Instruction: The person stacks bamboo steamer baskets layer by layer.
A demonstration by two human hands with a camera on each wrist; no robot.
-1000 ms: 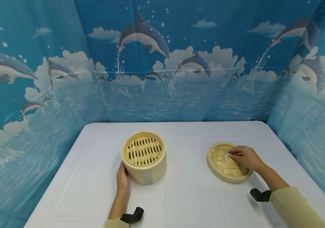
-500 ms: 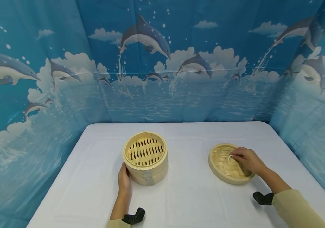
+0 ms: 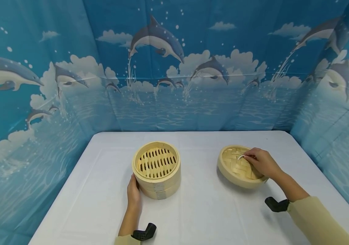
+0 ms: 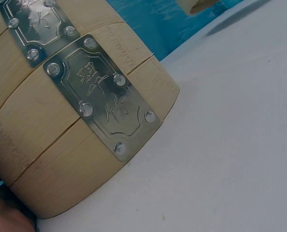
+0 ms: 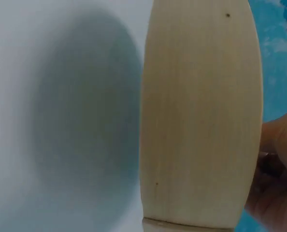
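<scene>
A two-tier round bamboo steamer (image 3: 159,185) stands upright on the left half of the table, its slatted floor (image 3: 156,162) showing from above. My left hand (image 3: 133,194) rests against the steamer's left side; some of its fingers are hidden by the wall. Metal plates (image 4: 102,96) with embossed characters cover the seams in the left wrist view. To the right, my right hand (image 3: 263,164) pinches the small white loop (image 3: 241,157) on top of the woven bamboo lid (image 3: 235,166). The lid hangs slightly tilted above the table, its shadow beneath it in the right wrist view.
A white cloth covers the table (image 3: 193,217). Behind it and along both sides hangs a blue curtain (image 3: 168,105) printed with dolphins. A black wrist mount (image 3: 144,232) sits on the left wrist, and another black mount (image 3: 277,205) on the right.
The right hand has raised the lid off the table and moved it slightly to the left. The left hand and the steamer have stayed in place.
</scene>
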